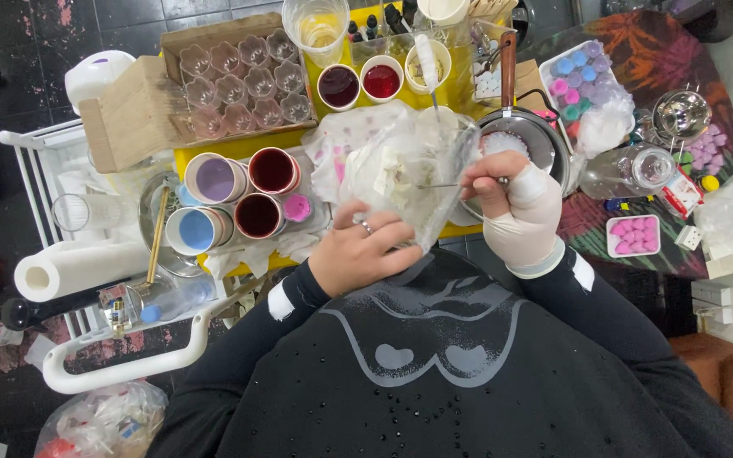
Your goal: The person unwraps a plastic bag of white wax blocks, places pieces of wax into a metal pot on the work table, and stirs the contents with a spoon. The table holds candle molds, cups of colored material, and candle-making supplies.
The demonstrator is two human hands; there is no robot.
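Note:
My left hand (360,251), bare with a ring, grips the near side of a large clear glass measuring cup (413,165) tilted toward me. Pale whitish chunks lie inside the cup. My right hand (515,208), in a white glove, pinches a thin metal utensil (447,184) whose tip reaches into the cup. Both hands are held over the front edge of a yellow table (239,146), just above my black top.
Paper cups of lilac, blue and dark red liquid (243,199) stand left of the cup. A cardboard box of clear small cups (243,80) sits behind them. A saucepan (528,136), trays of pink and blue moulded pieces (634,235), a glass jar (629,170) and a paper roll (78,267) surround the work area.

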